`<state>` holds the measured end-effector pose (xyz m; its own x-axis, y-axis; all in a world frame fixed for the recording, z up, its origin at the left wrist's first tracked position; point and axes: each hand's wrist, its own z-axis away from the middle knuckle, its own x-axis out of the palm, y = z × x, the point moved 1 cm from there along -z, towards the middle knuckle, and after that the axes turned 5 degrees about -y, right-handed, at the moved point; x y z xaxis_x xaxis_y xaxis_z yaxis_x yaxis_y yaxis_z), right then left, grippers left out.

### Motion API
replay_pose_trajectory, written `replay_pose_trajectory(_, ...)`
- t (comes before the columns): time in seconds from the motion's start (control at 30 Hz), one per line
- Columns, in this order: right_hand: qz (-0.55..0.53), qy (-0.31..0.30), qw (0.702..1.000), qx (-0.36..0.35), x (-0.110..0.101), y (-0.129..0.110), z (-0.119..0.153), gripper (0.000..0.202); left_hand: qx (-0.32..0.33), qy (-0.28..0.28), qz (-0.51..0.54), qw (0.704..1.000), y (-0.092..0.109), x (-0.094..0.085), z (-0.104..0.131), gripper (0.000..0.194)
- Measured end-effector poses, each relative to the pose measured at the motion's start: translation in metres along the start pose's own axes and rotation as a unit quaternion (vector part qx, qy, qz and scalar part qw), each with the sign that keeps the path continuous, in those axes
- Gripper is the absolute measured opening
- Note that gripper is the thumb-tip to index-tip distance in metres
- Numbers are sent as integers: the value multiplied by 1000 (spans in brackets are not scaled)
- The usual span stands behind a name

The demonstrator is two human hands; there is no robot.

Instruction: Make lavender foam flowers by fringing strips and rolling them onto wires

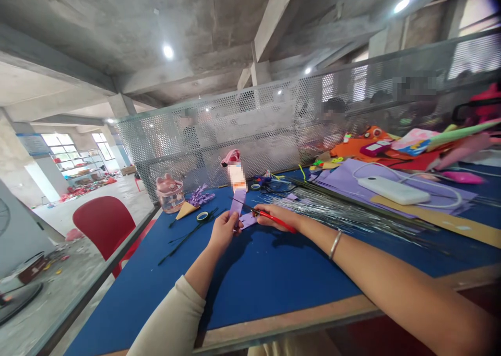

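We have the purple strip [237, 203] upright in front of us, near the middle of the blue table [270, 277], its lower end pinched between the thumb and fingers of our left hand [226, 227]. Our right hand [274, 216], just to the right of the left one, is curled around the red handles of the scissors [276, 221], and their dark blades reach leftward to the strip; whether they touch it or only pass in front, we can't quite make out. A small purple piece [249, 220] shows between our two hands. Just left of our left hand lie a roll of tape [202, 216] and dark green stems [178, 249], and beyond these sit a tan paper cone [186, 210], a bunch of curly purple strips [201, 194] and a pink-lidded clear jar [170, 195]. Past the top of the strip, away from us, is a pink looped item [231, 158], and the perforated screen [219, 131] stands behind it. Beyond our right hand, silvery wires [336, 210] spread out to the right, and farther right a white power strip [393, 190] with its cable rests on purple sheets [344, 176], with orange and red pieces [371, 144] heaped behind. A red chair [102, 223] stands well left of our left hand, off the table's edge.
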<state>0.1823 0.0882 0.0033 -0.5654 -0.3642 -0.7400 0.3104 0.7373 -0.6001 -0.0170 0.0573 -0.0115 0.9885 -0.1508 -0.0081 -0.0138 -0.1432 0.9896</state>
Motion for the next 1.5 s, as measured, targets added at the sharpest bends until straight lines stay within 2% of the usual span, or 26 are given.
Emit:
replay_pose_trajectory(0.13,3,24,1000,5,3,2,-1,65,-4,2,7,1000,-1,-1,0,46)
replay_pose_trajectory(0.3,-6,45,999,12,5,6,-2,57,-15,7,16,1000,-2,-4,-3,45)
replay_pose_trajectory(0.57,-8,69,997,35,4,4,-5,50,-16,85,115,990,7,-8,-5,48)
replay_pose_trajectory(0.7,-100,36,994,19,1,-7,-8,55,6,134,158,978,26,-15,-15,44)
replay_pose_trajectory(0.8,-177,12,983,43,6,-16,-15,60,35,194,205,959,41,-18,-25,39)
replay_pose_trajectory(0.9,-266,44,959,91,20,-24,-24,70,53,241,258,934,48,-15,-30,34)
replay_pose_trajectory(1.0,-283,88,950,97,34,-29,-29,72,64,264,291,917,48,-11,-27,28)
replay_pose_trajectory(1.2,-290,100,949,73,51,-24,-25,67,102,261,274,920,53,-9,-15,24)
replay_pose_trajectory(1.4,-327,159,931,20,64,-31,-25,63,139,208,180,951,56,13,-9,26)
replay_pose_trajectory(1.5,-336,197,921,1,65,-37,-26,63,156,207,119,958,54,21,-8,22)
